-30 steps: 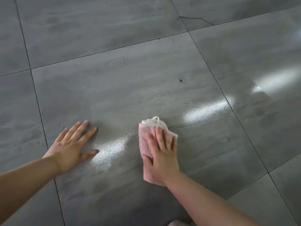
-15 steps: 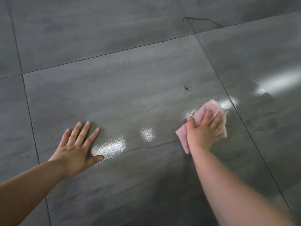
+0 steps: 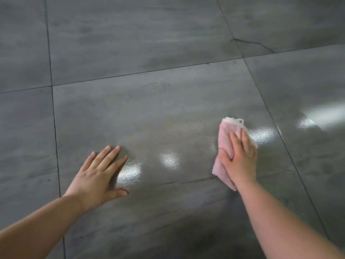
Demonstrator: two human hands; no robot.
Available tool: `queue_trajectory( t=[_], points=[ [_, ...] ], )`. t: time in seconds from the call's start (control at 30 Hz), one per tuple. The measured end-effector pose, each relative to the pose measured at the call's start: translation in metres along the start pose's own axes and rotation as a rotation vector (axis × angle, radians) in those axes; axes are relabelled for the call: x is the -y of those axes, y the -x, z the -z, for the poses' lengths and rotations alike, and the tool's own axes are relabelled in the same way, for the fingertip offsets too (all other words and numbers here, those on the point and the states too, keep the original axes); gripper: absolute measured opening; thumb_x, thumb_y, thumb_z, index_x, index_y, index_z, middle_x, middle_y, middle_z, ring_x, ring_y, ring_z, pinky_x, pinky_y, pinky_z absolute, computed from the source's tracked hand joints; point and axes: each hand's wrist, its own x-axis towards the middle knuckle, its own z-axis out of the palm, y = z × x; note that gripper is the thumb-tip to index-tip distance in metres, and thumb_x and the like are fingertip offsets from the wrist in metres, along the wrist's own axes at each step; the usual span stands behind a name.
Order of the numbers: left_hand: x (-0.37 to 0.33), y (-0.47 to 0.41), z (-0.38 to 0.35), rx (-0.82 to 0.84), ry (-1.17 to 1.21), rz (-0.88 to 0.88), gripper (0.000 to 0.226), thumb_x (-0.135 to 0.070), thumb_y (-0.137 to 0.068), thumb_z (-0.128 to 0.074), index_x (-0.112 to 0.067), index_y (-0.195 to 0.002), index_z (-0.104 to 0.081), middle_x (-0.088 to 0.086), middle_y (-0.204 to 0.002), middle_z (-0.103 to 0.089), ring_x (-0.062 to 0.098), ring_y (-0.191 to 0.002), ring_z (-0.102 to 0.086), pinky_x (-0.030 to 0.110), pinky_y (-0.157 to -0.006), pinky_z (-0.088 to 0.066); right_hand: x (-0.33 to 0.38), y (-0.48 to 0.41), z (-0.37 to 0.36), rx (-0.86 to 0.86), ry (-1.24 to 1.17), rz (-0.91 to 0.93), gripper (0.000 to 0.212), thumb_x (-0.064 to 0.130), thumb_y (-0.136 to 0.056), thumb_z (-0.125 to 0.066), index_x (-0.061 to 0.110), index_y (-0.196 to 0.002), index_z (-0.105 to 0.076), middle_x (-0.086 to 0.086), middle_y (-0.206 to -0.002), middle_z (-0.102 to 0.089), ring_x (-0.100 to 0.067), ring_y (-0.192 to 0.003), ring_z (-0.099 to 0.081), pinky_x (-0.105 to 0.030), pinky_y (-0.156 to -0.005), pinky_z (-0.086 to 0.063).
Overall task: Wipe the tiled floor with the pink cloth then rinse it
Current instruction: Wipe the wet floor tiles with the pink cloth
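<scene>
A: How will the pink cloth point(image 3: 226, 139) handle, do you think?

B: Soft and light, I'd judge; it is folded into a thick pad, so it will bend and bunch rather than hold a shape; the glossy patches point(image 3: 169, 159) on the floor point(image 3: 149, 113) suggest it is damp, in which case it should drag a little and slide only under pressure; nothing about it looks fragile.

A: Where would you take hold of it?

B: For wiping, a flat palm over the middle of the pad; for the rinse, I'd gather the near end and the pale far end into one fist, since a loose corner could let the fold fall open.

A: And where does it lie?

B: Flat on the floor, on the right side of the big middle tile, close to the grout line point(image 3: 284, 144); the right hand point(image 3: 239, 157) lies on top of it, fingers straight and spread, thumb laid over its left part, pressing down rather than clutching; the far end sticks out beyond the fingertips, and the near corner shows left of the wrist.

A: The other hand?

B: The left hand point(image 3: 97, 176) is well apart from the cloth, off to the left on the same tile; it rests palm down, fingers straight and slightly fanned, holding nothing; likely a prop for the body.

A: Anything near the cloth?

B: A small dark speck point(image 3: 233, 116) just beyond its far edge; the wiping looks to be the step in hand; the rinse is not yet begun.
</scene>
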Motion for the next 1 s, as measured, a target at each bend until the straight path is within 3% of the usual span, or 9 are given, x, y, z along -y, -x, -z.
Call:
queue_trajectory(
  t=[0.07,0.17,0.33,0.5,0.57,0.7,0.77,0.9,1.0],
  points=[
    [0.008,0.013,0.003,-0.02,0.069,0.061,0.101,-0.081,-0.057,-0.033,-0.018,-0.135,-0.036,0.003,-0.142,-0.043,0.013,-0.133,-0.018,0.026,-0.114,-0.011,-0.003,0.0,0.008,-0.049,-0.048,-0.188,0.096,0.059,-0.061,-0.013,0.015,-0.145,-0.028,-0.01,-0.157,-0.009,-0.028,-0.144,-0.013,-0.039,-0.114,-0.007],
    [0.019,0.034,0.007,-0.06,0.171,0.167,0.107,-0.064,-0.064,-0.062,-0.023,-0.144,-0.003,-0.011,-0.152,0.005,0.004,-0.14,0.007,0.031,-0.118,-0.009,0.025,0.008,0.001,-0.015,-0.081,-0.306,0.094,0.06,-0.065,-0.021,0.013,-0.146,-0.023,-0.013,-0.157,-0.005,-0.031,-0.144,-0.008,-0.043,-0.113,-0.005],
    [0.019,0.035,0.01,0.036,0.114,0.2,0.104,-0.061,-0.072,-0.057,-0.027,-0.143,0.012,-0.018,-0.134,0.03,0.01,-0.143,0.012,0.029,-0.118,-0.004,0.111,0.061,-0.043,0.054,0.088,0.303,0.076,0.049,-0.066,-0.039,0.014,-0.133,-0.042,-0.016,-0.144,-0.038,-0.033,-0.129,-0.028,-0.048,-0.105,-0.013],
    [0.022,0.035,0.008,0.046,0.09,0.212,0.102,-0.064,-0.071,-0.054,-0.027,-0.143,0.009,-0.009,-0.154,0.018,0.007,-0.141,0.017,0.028,-0.118,-0.004,0.099,0.038,-0.036,0.118,0.117,0.689,0.067,0.045,-0.066,-0.041,0.021,-0.129,-0.04,-0.005,-0.141,-0.039,-0.025,-0.127,-0.029,-0.034,-0.108,-0.005],
    [0.022,0.035,0.01,0.058,0.099,0.207,0.101,-0.064,-0.072,-0.053,-0.026,-0.143,0.009,-0.008,-0.154,0.018,0.008,-0.141,0.018,0.029,-0.118,-0.003,0.074,0.016,-0.026,0.088,0.088,0.497,0.072,0.047,-0.068,-0.038,0.018,-0.133,-0.041,-0.01,-0.145,-0.041,-0.026,-0.131,-0.027,-0.032,-0.11,-0.006],
    [0.023,0.038,0.012,0.058,0.1,0.193,0.101,-0.062,-0.075,-0.051,-0.024,-0.143,0.011,-0.006,-0.154,0.019,0.013,-0.144,0.014,0.03,-0.119,-0.002,0.065,-0.001,-0.004,0.057,-0.05,-0.072,0.078,0.051,-0.08,-0.036,0.013,-0.146,-0.023,-0.009,-0.157,-0.006,-0.028,-0.144,-0.007,-0.039,-0.115,-0.002],
    [0.021,0.037,0.015,0.098,0.052,0.186,0.1,-0.062,-0.075,-0.05,-0.023,-0.143,0.012,-0.006,-0.154,0.019,0.014,-0.144,0.014,0.032,-0.119,-0.002,0.094,0.014,-0.01,0.11,-0.011,-0.143,0.072,0.042,-0.091,-0.044,0.012,-0.148,-0.013,-0.014,-0.157,0.002,-0.03,-0.144,0.0,-0.044,-0.114,0.0],
    [0.029,0.043,0.013,-0.035,0.08,0.158,0.096,-0.068,-0.073,-0.045,-0.022,-0.145,-0.001,-0.013,-0.149,0.011,0.009,-0.144,0.001,0.03,-0.118,-0.013,0.161,0.08,-0.049,0.126,0.143,0.476,0.071,0.049,-0.069,-0.038,0.015,-0.131,-0.038,-0.016,-0.141,-0.036,-0.034,-0.124,-0.03,-0.049,-0.104,-0.013],
    [0.033,0.057,0.004,-0.079,0.078,0.171,0.099,-0.081,-0.056,-0.027,-0.018,-0.13,-0.043,-0.004,-0.132,-0.055,0.007,-0.129,-0.041,0.023,-0.101,-0.034,0.166,0.08,-0.048,0.291,0.182,0.812,0.07,0.051,-0.063,-0.037,0.022,-0.127,-0.039,-0.003,-0.138,-0.034,-0.026,-0.125,-0.032,-0.041,-0.107,-0.006]
  ],
)
